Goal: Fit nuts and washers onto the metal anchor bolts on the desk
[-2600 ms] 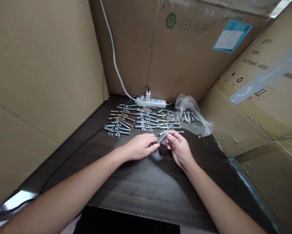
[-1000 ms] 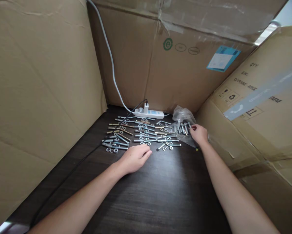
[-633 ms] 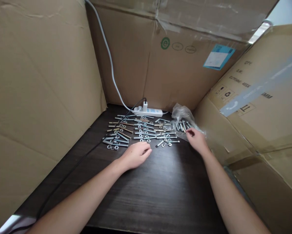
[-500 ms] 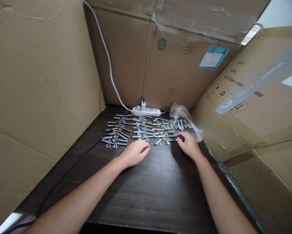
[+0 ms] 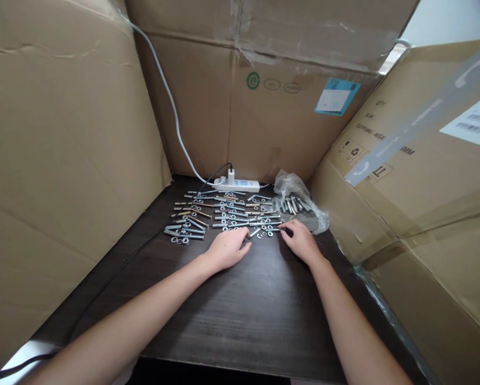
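My left hand [image 5: 228, 249] rests at the near edge of the laid-out hardware, its thumb and index finger apart and nothing visible between them. Just beyond its fingertips lies a short metal sleeve [image 5: 254, 232]. My right hand [image 5: 299, 241] has its thumb and index finger closed around the right end of a silver bolt [image 5: 272, 230]. Nuts and washers [image 5: 264, 233] lie between the two hands. Rows of long silver bolts [image 5: 231, 218] spread behind my left hand, and brass-coloured bolts [image 5: 199, 213] lie farther left among more silver ones.
A clear plastic bag [image 5: 290, 184] with several bolts [image 5: 294, 205] lies at the back right. Behind the rows stands a white power strip [image 5: 240, 185] with a plugged-in charger. A black cable [image 5: 119, 267] crosses the dark table [image 5: 240, 315] at left. Cardboard boxes [image 5: 207, 107] wall three sides.
My left hand has moved slightly right toward the sleeve, and its thumb and finger have spread. My right hand has shifted onto the bolt's end. The camera view has turned a little right.
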`<state>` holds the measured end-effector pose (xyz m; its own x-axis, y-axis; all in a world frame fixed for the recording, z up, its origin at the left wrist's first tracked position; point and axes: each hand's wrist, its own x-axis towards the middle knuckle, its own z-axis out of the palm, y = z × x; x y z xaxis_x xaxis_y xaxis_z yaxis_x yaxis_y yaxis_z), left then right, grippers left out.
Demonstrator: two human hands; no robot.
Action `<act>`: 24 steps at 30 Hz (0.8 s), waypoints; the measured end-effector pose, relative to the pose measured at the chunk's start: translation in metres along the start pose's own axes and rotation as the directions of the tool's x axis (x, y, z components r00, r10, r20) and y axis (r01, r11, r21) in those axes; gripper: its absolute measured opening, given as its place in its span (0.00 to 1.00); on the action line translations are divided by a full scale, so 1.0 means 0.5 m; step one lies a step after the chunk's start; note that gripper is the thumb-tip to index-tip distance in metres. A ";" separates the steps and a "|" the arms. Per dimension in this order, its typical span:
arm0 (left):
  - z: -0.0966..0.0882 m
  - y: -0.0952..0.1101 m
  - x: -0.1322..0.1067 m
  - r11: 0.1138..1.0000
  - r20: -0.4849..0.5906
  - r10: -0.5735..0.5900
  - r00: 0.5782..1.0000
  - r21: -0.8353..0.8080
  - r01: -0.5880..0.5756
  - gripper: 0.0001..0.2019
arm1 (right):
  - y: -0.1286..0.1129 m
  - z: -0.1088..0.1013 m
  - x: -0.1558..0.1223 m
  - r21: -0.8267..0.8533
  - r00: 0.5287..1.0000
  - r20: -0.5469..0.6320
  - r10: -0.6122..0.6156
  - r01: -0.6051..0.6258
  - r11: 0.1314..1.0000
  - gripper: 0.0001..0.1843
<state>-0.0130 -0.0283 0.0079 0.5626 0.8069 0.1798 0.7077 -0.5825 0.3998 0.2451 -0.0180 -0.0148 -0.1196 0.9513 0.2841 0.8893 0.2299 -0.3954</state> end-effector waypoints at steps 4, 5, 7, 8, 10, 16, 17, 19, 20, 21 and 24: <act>0.020 0.012 0.035 0.992 -0.009 -0.086 0.996 0.087 0.087 0.07 | -0.012 0.003 -0.001 0.024 1.000 -0.003 -0.030 0.030 0.999 0.11; 0.024 0.013 0.041 0.991 -0.011 -0.093 0.996 0.093 0.094 0.07 | -0.016 0.003 -0.001 0.026 0.999 0.000 -0.036 0.036 0.999 0.10; 0.026 0.011 0.047 0.990 -0.011 -0.101 0.995 0.101 0.102 0.06 | -0.027 0.002 -0.003 0.031 0.999 0.014 -0.049 0.049 0.998 0.09; 0.026 0.009 0.047 0.989 -0.011 -0.105 0.994 0.107 0.106 0.05 | -0.033 0.000 -0.004 0.036 0.998 0.023 -0.057 0.056 0.998 0.09; 0.020 0.004 0.038 0.987 -0.008 -0.107 0.994 0.120 0.108 0.05 | -0.049 -0.003 -0.007 0.050 0.996 0.048 -0.079 0.076 0.996 0.08; -0.010 -0.014 -0.019 0.984 0.011 -0.069 0.998 0.166 0.066 0.05 | -0.107 -0.007 -0.024 0.091 0.977 0.135 -0.165 0.153 0.984 0.06; -0.014 -0.017 -0.026 0.985 0.009 -0.051 0.999 0.164 0.049 0.05 | -0.114 -0.006 -0.027 0.109 0.971 0.151 -0.184 0.169 0.980 0.06; -0.022 -0.023 -0.036 0.989 0.005 -0.012 1.000 0.146 0.011 0.04 | -0.124 -0.005 -0.030 0.156 0.962 0.171 -0.215 0.189 0.969 0.05; -0.025 -0.025 -0.038 0.992 0.002 -0.001 1.000 0.129 0.001 0.04 | -0.126 -0.004 -0.031 0.181 0.959 0.175 -0.223 0.191 0.965 0.05; -0.028 -0.028 -0.038 0.994 -0.002 0.006 1.000 0.106 -0.006 0.04 | -0.126 -0.005 -0.031 0.204 0.960 0.171 -0.223 0.187 0.961 0.05; -0.035 -0.031 -0.034 1.000 -0.027 0.012 1.000 0.019 -0.012 0.04 | -0.124 -0.009 -0.030 0.257 0.972 0.133 -0.193 0.154 0.954 0.06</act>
<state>-0.0409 -0.0312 0.0144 0.5594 0.8020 0.2093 0.7091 -0.5938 0.3801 0.1937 -0.0474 0.0092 -0.3466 0.9079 0.2359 0.7166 0.4185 -0.5580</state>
